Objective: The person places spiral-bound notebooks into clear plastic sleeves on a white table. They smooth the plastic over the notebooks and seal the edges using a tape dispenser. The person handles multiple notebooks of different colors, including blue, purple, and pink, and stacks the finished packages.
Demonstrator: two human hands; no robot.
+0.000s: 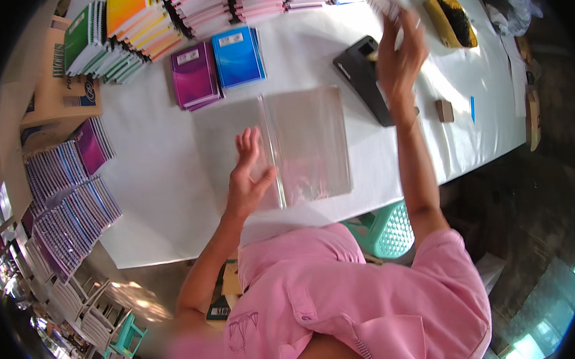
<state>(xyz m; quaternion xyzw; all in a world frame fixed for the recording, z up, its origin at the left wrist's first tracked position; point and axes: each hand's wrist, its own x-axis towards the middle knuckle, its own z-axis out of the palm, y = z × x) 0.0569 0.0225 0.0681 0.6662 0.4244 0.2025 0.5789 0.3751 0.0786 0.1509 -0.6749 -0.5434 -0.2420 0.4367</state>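
Observation:
My left hand (249, 175) is open, its fingers apart, at the left edge of a stack of clear plastic sleeves (312, 145) on the white table. Whether its fingertips press on the plastic cannot be made out. Reaching to the far right, my right hand (402, 57) has its fingers closed around a pale, see-through-looking thing (382, 2) blurred by motion. Beneath that wrist lies a black tape dispenser (365, 79), partly covered by the hand. Just beyond the sleeves are a purple notebook (194, 73) and a blue notebook (238, 57), side by side on small piles.
Tall stacks of spiral notebooks (198, 10) line the far edge. More notebook piles (70, 173) and a cardboard box (64, 81) stand left. At right are a yellow holder with black bristles (452, 21), a brown block (444, 110) and a blue strip (473, 109). A green plastic chair (389, 232) sits under the near edge.

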